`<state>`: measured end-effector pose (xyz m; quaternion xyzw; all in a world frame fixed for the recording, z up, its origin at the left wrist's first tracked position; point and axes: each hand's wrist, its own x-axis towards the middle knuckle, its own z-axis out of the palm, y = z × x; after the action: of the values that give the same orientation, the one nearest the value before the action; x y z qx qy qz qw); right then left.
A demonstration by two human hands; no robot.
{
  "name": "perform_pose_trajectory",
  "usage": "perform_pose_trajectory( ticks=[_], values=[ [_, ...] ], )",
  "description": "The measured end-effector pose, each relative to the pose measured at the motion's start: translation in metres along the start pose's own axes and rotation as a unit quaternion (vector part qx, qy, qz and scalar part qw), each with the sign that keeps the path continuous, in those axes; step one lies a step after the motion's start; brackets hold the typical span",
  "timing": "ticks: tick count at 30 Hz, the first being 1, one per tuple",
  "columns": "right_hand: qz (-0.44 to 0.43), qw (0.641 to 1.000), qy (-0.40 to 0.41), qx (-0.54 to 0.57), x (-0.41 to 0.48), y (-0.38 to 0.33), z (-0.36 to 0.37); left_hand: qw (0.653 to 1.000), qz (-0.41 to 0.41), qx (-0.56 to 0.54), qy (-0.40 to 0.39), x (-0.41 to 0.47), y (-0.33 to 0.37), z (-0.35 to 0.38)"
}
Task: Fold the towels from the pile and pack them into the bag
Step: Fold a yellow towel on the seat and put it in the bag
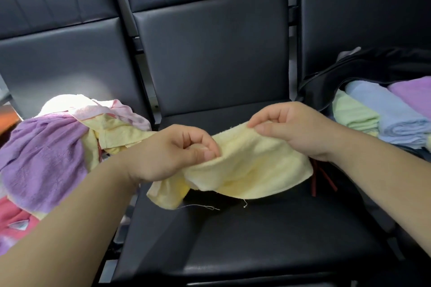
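Dark padded seats (210, 58) run in a row, doing duty as a workbench for a person folding laundry. To the outside of the left hand, an unfolded pile (46, 154) of purple, pink and yellow towels sprawls over the neighbouring seat. The left hand (172, 154) has its fingers curled in, thumb and forefinger pinching a bunched edge of a pale yellow towel (251, 170), which hangs between the two hands, just above the middle seat. The right hand (296, 128) pinches the towel's upper edge lightly between thumb and fingertips. Beyond the right hand, an open black bag (373, 65) holds a green towel (354, 114), a blue towel (391, 119) and a purple towel (415, 93), folded and side by side.

The cloth looks crumpled rather than spread, with a loose flap drooping below the left hand; a fold made now would likely come out lopsided. The right hand's hold looks shallow, so a firm tug to straighten the towel could pull the edge free. Frayed threads (205, 207) trail from the lower hem and might snag, and the flap hangs near the pile, where it could drag another towel off the seat.
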<state>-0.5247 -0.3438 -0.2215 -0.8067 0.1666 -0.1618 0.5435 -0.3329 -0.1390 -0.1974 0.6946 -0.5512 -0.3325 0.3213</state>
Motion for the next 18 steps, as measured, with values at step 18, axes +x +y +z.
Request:
perform_pose_trajectory(
  ticks=[18],
  values=[
    [-0.019,0.995,0.006,0.094,-0.006,-0.017,0.027,0.992,-0.005,-0.038,0.118,0.001,-0.002,0.0]
  ],
)
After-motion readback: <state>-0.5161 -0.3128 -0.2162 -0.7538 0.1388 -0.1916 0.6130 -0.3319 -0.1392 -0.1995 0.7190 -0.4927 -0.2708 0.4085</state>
